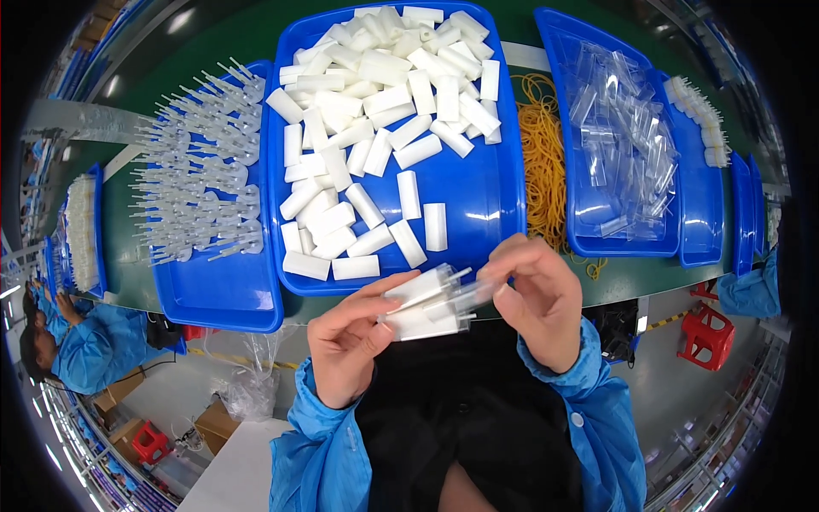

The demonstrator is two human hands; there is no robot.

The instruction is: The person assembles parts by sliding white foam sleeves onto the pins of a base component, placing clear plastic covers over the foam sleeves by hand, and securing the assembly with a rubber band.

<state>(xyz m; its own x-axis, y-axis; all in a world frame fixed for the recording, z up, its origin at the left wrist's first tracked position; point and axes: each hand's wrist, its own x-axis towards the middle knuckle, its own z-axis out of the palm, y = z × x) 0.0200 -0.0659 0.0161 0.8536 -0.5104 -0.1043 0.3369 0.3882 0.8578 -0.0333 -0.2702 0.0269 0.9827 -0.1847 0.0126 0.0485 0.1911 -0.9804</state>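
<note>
My left hand (343, 348) is closed on a small bundle of white rectangular blocks (418, 321), which look wrapped in clear plastic. Thin translucent tips stick out of the bundle's right end. Fingers and thumb of my right hand (546, 300) pinch a clear plastic sleeve (471, 297) against that same end; how far it overlaps the blocks is hard to make out. Just beyond my hands lies a large blue tray (478, 192) heaped with loose white blocks (409, 194). Farther right, a blue tray (589, 242) holds a tangle of clear sleeves (627, 128).
At left, a blue tray (217, 299) carries rows of translucent thin-stemmed parts (200, 183). Yellow rubber bands (543, 166) lie between two trays. White pieces (698, 115) fill part of another tray at right. A person in blue (102, 341) sits at far left; a red stool (706, 333) stands right.
</note>
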